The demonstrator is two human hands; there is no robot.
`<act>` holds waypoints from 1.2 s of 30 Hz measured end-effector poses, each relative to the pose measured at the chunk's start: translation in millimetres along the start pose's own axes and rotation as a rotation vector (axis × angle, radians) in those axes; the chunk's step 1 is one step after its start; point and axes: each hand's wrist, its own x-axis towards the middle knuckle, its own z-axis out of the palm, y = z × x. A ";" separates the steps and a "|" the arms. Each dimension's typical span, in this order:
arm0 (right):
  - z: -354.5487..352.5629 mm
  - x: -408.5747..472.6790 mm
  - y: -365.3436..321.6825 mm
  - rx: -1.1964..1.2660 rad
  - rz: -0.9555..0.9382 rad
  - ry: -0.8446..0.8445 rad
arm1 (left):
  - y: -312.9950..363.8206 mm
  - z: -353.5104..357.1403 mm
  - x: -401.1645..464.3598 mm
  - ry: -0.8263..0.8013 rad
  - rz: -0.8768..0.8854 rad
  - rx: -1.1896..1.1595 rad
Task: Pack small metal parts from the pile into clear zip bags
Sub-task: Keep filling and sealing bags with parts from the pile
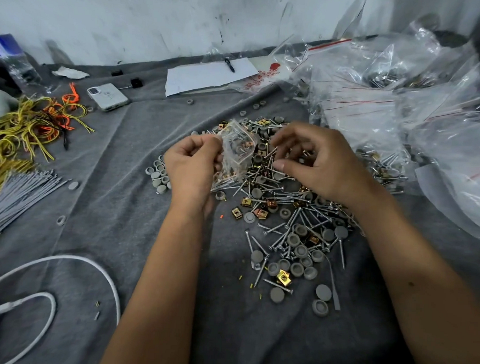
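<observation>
A pile of screws, grey caps and gold clips (289, 227) spreads over the grey cloth in the middle. My left hand (191, 166) grips a small clear zip bag (236, 151) by its left edge, just above the pile's far left part; screws, caps and clips show inside it. My right hand (315, 160) hovers over the pile right of the bag, fingers curled toward its mouth. What the fingertips hold is hidden.
Heaps of clear zip bags (399, 105), some filled, crowd the right side. A phone (108, 97), paper sheet (210, 74), yellow and orange ties (31, 125), grey cable ties (18, 196) and a white cable (66, 279) lie to the left. A wall stands behind.
</observation>
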 end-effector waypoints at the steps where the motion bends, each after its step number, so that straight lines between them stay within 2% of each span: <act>1: -2.9 -0.4 1.1 -0.006 0.006 -0.060 | 0.2 -1.4 0.9 -0.006 -0.022 -0.028; 5: -10.1 -1.1 5.1 -0.084 0.086 -0.437 | 3.7 -6.6 6.1 -0.033 -0.146 -0.153; 7: -10.1 -1.3 7.1 -0.088 0.126 -0.540 | 6.6 -8.3 9.4 -0.028 -0.246 -0.284; 13: -13.4 -1.5 5.6 -0.055 0.167 -0.621 | 8.8 -11.9 10.0 -0.059 -0.329 -0.480; 16: -14.0 -1.6 5.4 -0.069 0.160 -0.633 | 7.0 -10.4 9.2 -0.049 -0.297 -0.408; 19: -13.8 -1.2 6.0 -0.047 0.145 -0.504 | 1.4 -3.5 2.3 -0.099 -0.171 -0.159; 23: -4.8 1.9 4.5 0.078 0.086 -0.107 | -11.8 7.8 -9.9 -0.188 -0.033 0.147; 25: -0.8 3.3 2.2 0.127 0.043 0.021 | -17.5 13.6 -16.2 -0.252 0.031 0.240; 29: 5.8 2.7 -1.6 0.053 -0.019 0.092 | -23.3 19.0 -21.2 -0.281 0.092 0.324; 36: 14.6 1.8 -3.8 -0.162 -0.050 0.118 | -25.5 19.0 -18.0 -0.229 0.057 0.252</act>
